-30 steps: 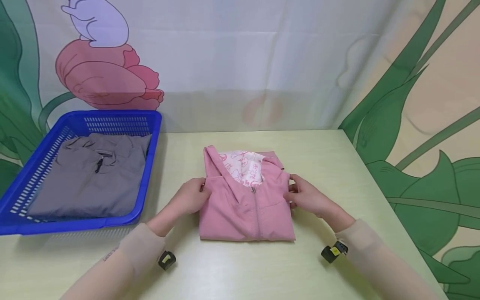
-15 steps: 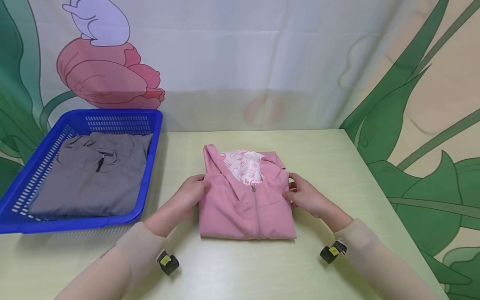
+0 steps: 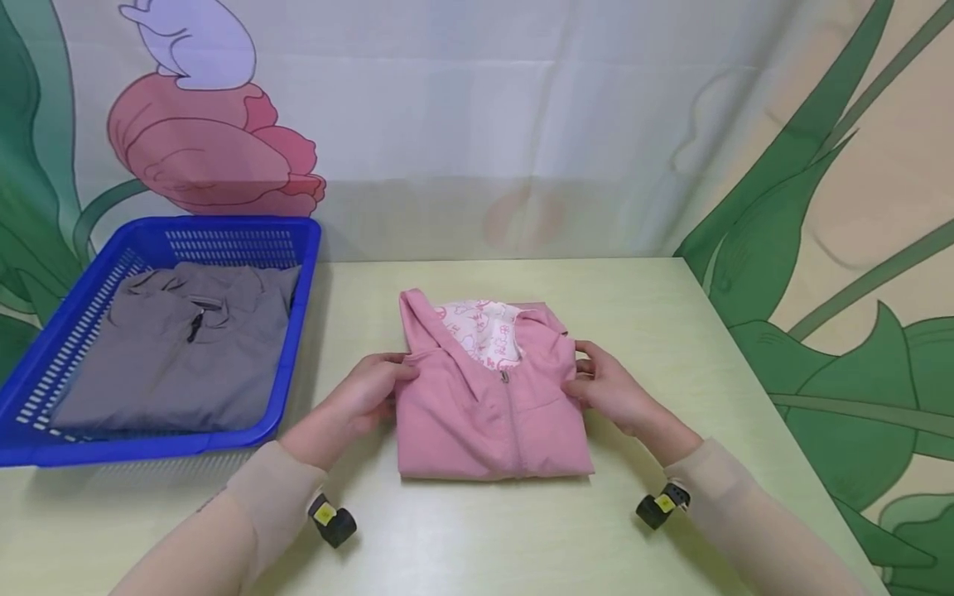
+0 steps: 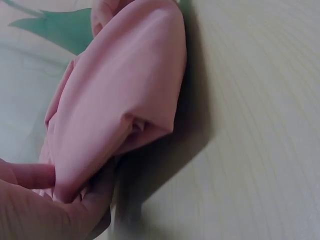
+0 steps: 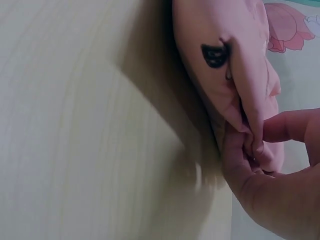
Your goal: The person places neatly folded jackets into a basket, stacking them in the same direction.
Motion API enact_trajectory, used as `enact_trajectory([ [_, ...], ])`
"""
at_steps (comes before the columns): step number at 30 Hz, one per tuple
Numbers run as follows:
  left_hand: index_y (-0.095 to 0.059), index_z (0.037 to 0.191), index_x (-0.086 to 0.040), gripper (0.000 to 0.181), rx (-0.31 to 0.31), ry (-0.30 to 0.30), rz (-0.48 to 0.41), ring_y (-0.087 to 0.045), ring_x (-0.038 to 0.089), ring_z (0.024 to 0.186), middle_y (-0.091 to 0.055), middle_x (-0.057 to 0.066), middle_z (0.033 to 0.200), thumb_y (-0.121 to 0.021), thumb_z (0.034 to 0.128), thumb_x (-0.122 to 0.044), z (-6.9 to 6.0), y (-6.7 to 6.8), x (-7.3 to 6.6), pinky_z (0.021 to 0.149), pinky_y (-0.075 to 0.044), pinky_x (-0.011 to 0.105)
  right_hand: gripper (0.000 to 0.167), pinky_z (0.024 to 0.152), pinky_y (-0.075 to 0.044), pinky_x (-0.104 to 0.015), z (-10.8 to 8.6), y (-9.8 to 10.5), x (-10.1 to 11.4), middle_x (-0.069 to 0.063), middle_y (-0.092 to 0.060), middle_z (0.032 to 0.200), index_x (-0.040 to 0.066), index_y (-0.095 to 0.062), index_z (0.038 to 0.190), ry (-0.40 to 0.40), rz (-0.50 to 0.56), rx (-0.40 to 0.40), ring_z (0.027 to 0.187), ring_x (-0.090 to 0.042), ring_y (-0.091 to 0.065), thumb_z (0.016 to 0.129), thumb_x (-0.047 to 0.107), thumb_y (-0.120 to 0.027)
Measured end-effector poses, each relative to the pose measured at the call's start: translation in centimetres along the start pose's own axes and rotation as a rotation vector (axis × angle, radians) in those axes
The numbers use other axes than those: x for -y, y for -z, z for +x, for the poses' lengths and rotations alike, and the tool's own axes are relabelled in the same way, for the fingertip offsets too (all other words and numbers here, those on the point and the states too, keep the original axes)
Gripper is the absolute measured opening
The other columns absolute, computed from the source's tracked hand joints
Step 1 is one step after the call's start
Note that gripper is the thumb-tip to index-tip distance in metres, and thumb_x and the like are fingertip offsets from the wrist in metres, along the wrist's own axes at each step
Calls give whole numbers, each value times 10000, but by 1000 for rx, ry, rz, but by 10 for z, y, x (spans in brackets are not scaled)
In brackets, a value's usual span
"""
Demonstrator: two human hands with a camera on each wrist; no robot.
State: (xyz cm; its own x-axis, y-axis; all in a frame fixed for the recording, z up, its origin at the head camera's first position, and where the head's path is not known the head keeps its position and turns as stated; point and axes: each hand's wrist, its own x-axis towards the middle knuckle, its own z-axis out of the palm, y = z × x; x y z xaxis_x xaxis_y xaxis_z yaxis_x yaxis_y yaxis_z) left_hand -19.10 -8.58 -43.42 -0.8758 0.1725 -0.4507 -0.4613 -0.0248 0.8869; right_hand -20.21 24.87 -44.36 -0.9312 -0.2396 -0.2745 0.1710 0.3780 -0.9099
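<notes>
A folded pink zip-up jacket (image 3: 462, 422) with a white, pink-printed lining lies on the table in the head view. My left hand (image 3: 368, 387) pinches its left edge; in the left wrist view thumb and fingers grip a fold of the pink cloth (image 4: 110, 95). On the opposite side my right hand (image 3: 614, 389) grips the right edge. The right wrist view has the thumb on top and fingers beneath the jacket's side (image 5: 250, 65), near a small dark print. The fingers under the cloth are partly hidden.
To the left stands a blue plastic basket (image 3: 286, 364) holding a folded grey garment (image 3: 186, 356) with a dark zip pull. The pale wooden table (image 3: 477, 538) ends at a printed curtain (image 3: 447, 124) behind. A small black device (image 3: 333, 521) sits at each wrist.
My left hand's fingers have shifted slightly on the jacket's left edge. The jacket's front edge and hood have moved a little; the right hand stays nearly in place.
</notes>
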Motion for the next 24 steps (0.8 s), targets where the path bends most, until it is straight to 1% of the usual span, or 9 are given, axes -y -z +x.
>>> enact_trajectory([
  [3,-306,1533,124,583,26,6,-15,-619,200,985,-596,201,1258,-528,1025,-57,-1,2,-1,890,-539,358,689,765,-555,-279,-1,1,2,-260,-532,1323,-17,-261,1568,21,18,-8,1017,-251,-589,961,-33,-588],
  [6,-335,1507,140,564,38,-10,-18,-628,165,910,-627,146,1148,-545,1021,-53,-3,3,-3,809,-550,308,691,764,-561,-268,-3,2,5,-244,-550,1282,-11,-272,1567,50,30,-10,990,-234,-594,955,-44,-591],
  [9,-351,1487,155,549,52,-27,-20,-628,145,868,-637,110,1077,-552,1018,-47,-6,4,-5,763,-547,285,691,761,-561,-254,-3,1,7,-236,-566,1255,-16,-285,1563,88,41,-5,978,-213,-602,947,-57,-594],
  [11,-355,1481,158,541,63,-31,-36,-621,141,871,-630,94,1066,-550,1017,-40,-9,5,-7,758,-542,279,693,755,-558,-247,-2,1,9,-229,-572,1229,-17,-297,1559,110,54,-6,962,-203,-599,937,-73,-597],
  [14,-361,1481,141,536,77,-19,-68,-612,150,904,-611,86,1088,-549,1013,-39,-12,8,-12,766,-538,278,689,747,-553,-238,-2,0,15,-210,-582,1197,-11,-326,1553,145,60,-23,931,-194,-581,928,-79,-609],
  [18,-382,1462,118,515,90,-18,-100,-606,154,904,-604,71,1079,-549,1003,-44,-16,12,-20,752,-536,264,673,774,-555,-235,-2,0,24,-217,-590,1211,-7,-349,1547,195,53,-49,944,-212,-575,933,-67,-616],
  [21,-397,1441,107,486,101,-38,-107,-614,137,868,-619,39,1029,-540,1003,-46,-20,17,-26,726,-536,255,665,801,-556,-237,0,0,32,-233,-588,1241,-2,-355,1546,220,58,-49,978,-238,-581,937,-58,-618],
  [24,-362,1471,101,512,117,-63,-97,-625,122,862,-622,18,1017,-522,1010,-52,-25,21,-34,730,-541,260,664,809,-554,-237,2,-1,41,-231,-588,1245,8,-366,1543,240,72,-46,988,-248,-583,935,-58,-624],
])
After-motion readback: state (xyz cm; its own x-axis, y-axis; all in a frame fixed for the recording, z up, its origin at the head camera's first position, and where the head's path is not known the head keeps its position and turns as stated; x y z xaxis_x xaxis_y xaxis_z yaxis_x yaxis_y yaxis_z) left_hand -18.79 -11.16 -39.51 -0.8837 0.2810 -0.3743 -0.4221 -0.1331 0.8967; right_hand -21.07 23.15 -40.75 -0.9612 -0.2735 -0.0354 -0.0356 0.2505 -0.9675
